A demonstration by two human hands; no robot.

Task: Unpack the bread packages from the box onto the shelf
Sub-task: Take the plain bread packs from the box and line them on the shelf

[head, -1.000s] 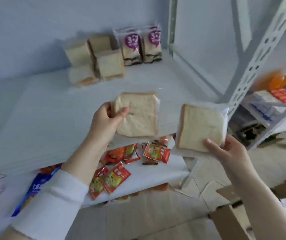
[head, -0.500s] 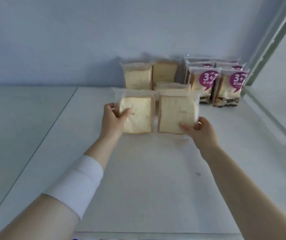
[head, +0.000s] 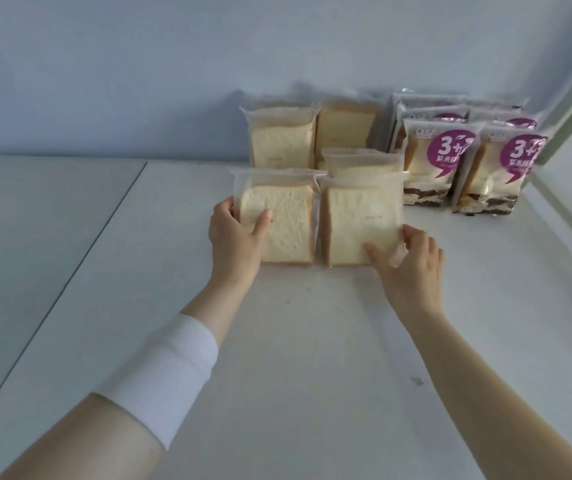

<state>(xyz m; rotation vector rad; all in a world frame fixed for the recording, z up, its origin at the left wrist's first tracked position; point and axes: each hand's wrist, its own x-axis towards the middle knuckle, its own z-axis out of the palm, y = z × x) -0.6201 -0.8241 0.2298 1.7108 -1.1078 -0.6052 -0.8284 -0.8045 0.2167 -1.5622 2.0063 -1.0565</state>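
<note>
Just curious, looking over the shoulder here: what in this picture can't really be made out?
All in the head view:
- The box: outside the frame.
- Fingers of the left hand: behind the left bread package it grips; only the thumb shows.
- Middle bread package: mostly hidden by the right bread package held by the right hand.
- Rear purple-label packages: covered by the front purple-label packages; count unclear.
- Label small print: blurred.

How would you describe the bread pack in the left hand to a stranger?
On the white shelf, bread packs cluster against the back wall, left of the purple-labelled packs. Two clear packs of plain slices stand side by side in front. It is the left pack, gripped by the left hand, thumb across its face; its twin is held by the right hand.
</note>
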